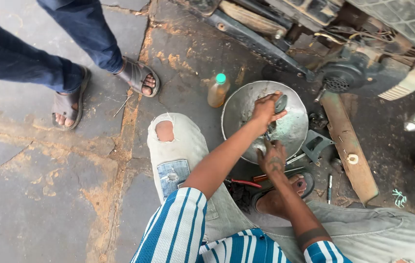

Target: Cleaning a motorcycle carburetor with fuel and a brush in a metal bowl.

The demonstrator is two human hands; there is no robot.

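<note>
Left hand [266,109] clamped on dark metal part [281,103] over metal basin [241,104], frame centre; right hand [273,158] just below at basin's near rim; its grip: cannot tell.

Cracked paved ground [37,195] with rust-coloured stains, tools and parts spread over it.

A dented metal bowl [295,129] sits on the dark, oily patch, with a green-capped plastic bottle [218,90] of amber liquid just beside its left rim. A rusty flat bar [349,148] lies to the bowl's right, a dark bracket [315,144] between them. Red-handled pliers [244,183] and a small pen-like tool [330,188] lie near the bowl's near edge. Two sandalled feet [103,90] of another person stand farther left.
</note>
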